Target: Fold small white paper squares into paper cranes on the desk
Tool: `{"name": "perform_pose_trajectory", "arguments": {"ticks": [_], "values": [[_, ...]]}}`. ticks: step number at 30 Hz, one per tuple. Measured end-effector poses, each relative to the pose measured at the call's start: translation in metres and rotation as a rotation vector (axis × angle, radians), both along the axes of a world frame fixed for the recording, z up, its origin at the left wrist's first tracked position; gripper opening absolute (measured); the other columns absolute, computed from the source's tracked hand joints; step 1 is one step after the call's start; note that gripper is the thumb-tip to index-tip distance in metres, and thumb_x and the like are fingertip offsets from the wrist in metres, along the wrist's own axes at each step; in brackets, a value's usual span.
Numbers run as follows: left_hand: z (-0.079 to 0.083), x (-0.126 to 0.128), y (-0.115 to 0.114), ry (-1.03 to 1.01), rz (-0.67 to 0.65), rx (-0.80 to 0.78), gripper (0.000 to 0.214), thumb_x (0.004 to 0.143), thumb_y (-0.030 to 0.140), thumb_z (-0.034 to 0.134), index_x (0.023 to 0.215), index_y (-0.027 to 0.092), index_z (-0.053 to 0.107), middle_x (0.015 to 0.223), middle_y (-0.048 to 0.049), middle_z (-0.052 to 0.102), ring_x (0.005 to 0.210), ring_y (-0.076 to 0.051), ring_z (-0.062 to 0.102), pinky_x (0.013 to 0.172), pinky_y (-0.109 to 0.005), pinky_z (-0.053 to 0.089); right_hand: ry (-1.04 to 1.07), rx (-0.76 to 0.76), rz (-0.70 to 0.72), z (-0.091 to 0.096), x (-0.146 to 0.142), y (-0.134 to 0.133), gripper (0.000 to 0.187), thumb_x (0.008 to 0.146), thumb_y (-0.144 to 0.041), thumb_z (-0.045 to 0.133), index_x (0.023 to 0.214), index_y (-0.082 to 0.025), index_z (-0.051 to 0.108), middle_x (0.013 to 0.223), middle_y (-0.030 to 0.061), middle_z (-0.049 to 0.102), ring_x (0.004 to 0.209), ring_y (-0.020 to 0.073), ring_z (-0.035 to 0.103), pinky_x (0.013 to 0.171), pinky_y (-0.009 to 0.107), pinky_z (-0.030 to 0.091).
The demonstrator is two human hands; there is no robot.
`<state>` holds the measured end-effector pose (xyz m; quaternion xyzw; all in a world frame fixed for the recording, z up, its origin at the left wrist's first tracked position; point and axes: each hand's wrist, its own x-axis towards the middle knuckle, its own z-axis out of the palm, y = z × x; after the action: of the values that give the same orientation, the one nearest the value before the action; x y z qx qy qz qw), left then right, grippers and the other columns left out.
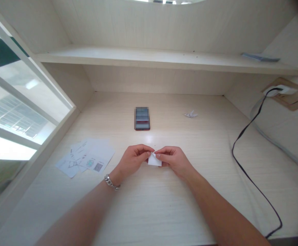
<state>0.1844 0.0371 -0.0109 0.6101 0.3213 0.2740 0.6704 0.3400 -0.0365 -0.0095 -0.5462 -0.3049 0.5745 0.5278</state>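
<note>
A small folded piece of white paper [154,160] is held just above or on the desk, between my two hands. My left hand [135,158] pinches its upper left corner between thumb and fingers; a silver chain bracelet [112,182] circles that wrist. On the other side, my right hand [176,160] grips the paper's upper right edge, its thumb lying on top. A folded paper crane [191,114] rests farther back on the right. Behind my hands lies a phone [142,118] with a blurred screen.
Several printed paper sheets [87,158] overlap on the desk's left. A black cable [248,174] runs down from the wall socket [289,92] on the right. Above the desk's back is a shelf [138,56] bearing a flat bluish item [260,57]. Window bars stand at left.
</note>
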Motion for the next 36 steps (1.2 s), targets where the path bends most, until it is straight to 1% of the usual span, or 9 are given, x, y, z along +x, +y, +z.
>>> {"name": "perform_pose_trajectory", "arguments": {"ticks": [5,11,16,19,24,28,36], "values": [[0.0,0.0,0.0,0.006,0.053,0.05,0.021,0.07,0.025,0.064,0.088,0.015,0.069,0.083,-0.0072,0.07,0.073,-0.016,0.063,0.068,-0.026,0.048,-0.016,-0.003,-0.02,0.001,-0.002,0.0,0.02,0.056,-0.028,0.074,0.071,-0.015,0.07,0.065,0.0035,0.067,0.059,0.0144,0.06,0.056,0.027,0.049],[0.003,0.002,-0.001,-0.1,0.11,-0.107,0.026,0.066,0.022,0.068,0.09,0.014,0.065,0.08,-0.0079,0.071,0.07,-0.016,0.064,0.067,-0.029,0.05,-0.052,0.03,-0.028,0.001,-0.005,-0.001,0.019,0.058,-0.029,0.073,0.071,-0.016,0.07,0.066,0.004,0.068,0.058,0.0151,0.061,0.056,0.028,0.05],[0.0,0.004,-0.003,-0.15,0.14,-0.142,0.018,0.069,0.023,0.065,0.085,0.013,0.065,0.082,-0.0077,0.07,0.071,-0.016,0.064,0.066,-0.027,0.049,-0.167,0.08,-0.066,0.006,-0.008,-0.002,0.017,0.06,-0.027,0.072,0.072,-0.016,0.071,0.067,0.0046,0.069,0.057,0.0156,0.061,0.053,0.028,0.049],[-0.001,0.005,-0.005,-0.16,0.156,-0.123,0.019,0.071,0.023,0.064,0.087,0.014,0.064,0.084,-0.0073,0.069,0.074,-0.016,0.063,0.068,-0.027,0.049,-0.255,0.121,-0.105,0.006,-0.009,-0.003,0.015,0.062,-0.026,0.071,0.074,-0.017,0.071,0.069,0.0047,0.07,0.059,0.0157,0.062,0.055,0.028,0.049],[0.002,0.003,-0.007,-0.109,0.161,-0.065,0.027,0.063,0.02,0.072,0.088,0.014,0.064,0.078,-0.005,0.068,0.072,-0.013,0.062,0.069,-0.023,0.048,-0.321,0.217,-0.113,0.004,-0.013,-0.006,0.013,0.066,-0.027,0.068,0.076,-0.019,0.071,0.074,0.005,0.07,0.067,0.0175,0.063,0.06,0.029,0.049],[0.003,0.003,-0.007,-0.125,0.159,-0.066,0.024,0.064,0.02,0.072,0.086,0.014,0.064,0.076,-0.0046,0.068,0.071,-0.013,0.062,0.068,-0.023,0.048,-0.321,0.232,-0.098,0.004,-0.015,-0.008,0.013,0.068,-0.027,0.067,0.077,-0.019,0.071,0.074,0.005,0.07,0.067,0.0172,0.063,0.06,0.029,0.049],[0.006,0.002,-0.006,-0.09,0.148,0.005,0.021,0.064,0.019,0.072,0.083,0.013,0.065,0.073,-0.0033,0.067,0.068,-0.012,0.061,0.065,-0.022,0.048,-0.34,0.223,-0.087,0.005,-0.013,-0.005,0.015,0.066,-0.03,0.068,0.073,-0.016,0.069,0.067,0.0035,0.068,0.059,0.0141,0.06,0.053,0.025,0.047]]}}
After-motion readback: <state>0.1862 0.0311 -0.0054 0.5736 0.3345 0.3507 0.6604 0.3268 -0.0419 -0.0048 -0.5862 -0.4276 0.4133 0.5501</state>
